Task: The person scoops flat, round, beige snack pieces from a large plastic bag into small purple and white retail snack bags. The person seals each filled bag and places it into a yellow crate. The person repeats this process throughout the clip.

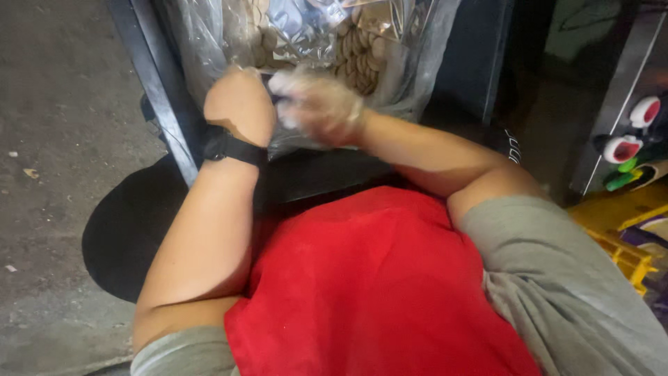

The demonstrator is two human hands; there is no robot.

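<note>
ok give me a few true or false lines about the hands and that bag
1. The right hand wears a clear plastic glove. True.
2. The left hand wears a thick blue glove. False: it is bare, with a black wristband on the wrist.
3. Both hands are at the clear plastic bag. True.
4. The bag is empty. False: it holds round tan pieces.
5. The person wears a red apron. True.

The gloved right hand is motion-blurred; the clear bag is cropped.
</note>
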